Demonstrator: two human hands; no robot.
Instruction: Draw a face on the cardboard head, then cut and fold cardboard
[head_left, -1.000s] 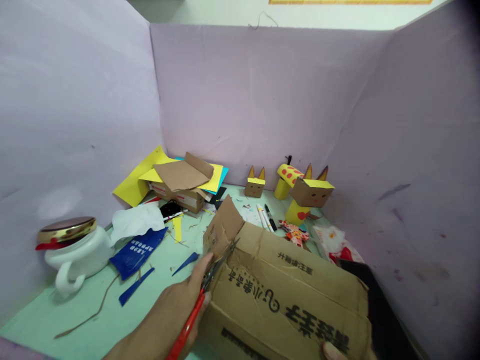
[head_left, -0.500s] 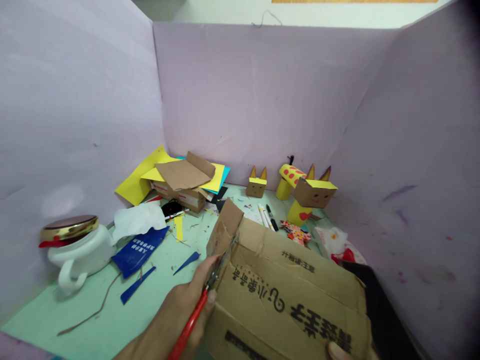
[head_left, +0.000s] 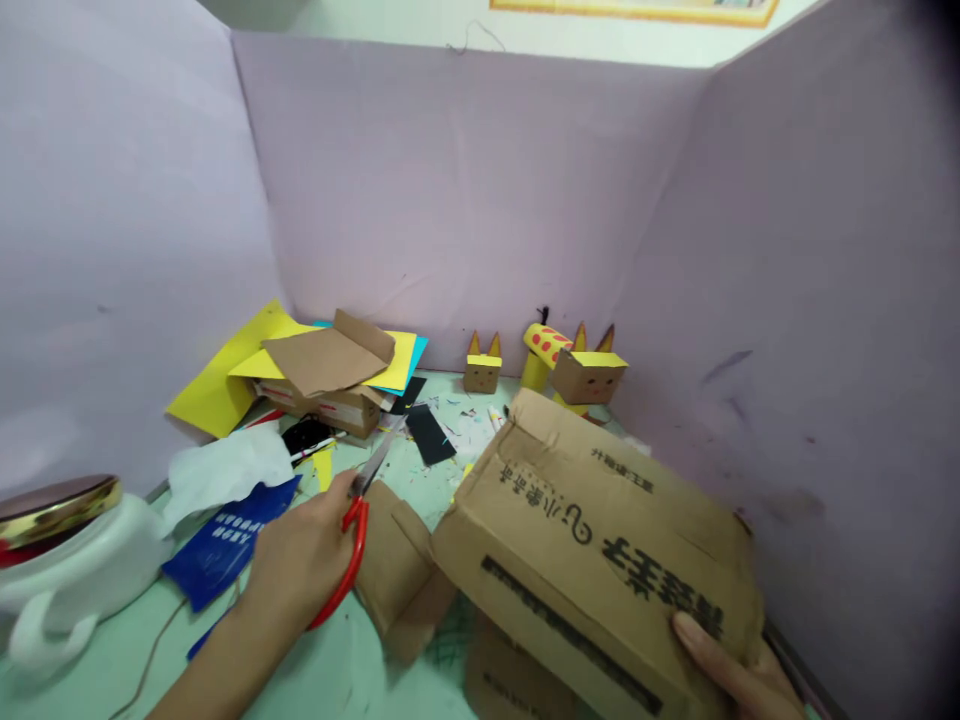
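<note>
Curling round scissors (head_left: 361, 528), the left hand (head_left: 306, 550) sits beside a light-looking, crushable carton (head_left: 585, 540); the right hand (head_left: 739, 668) clasps its edge, probably firmest.

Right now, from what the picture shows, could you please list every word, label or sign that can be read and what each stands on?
"青蛙王子", upside down, on the cardboard box.
"小象奇奇", upside down, on the same face.
Too small or blurred to read: the line of print near the box's far edge, the dark strip on its near side, the blue packet, and the cardboard below.
</note>
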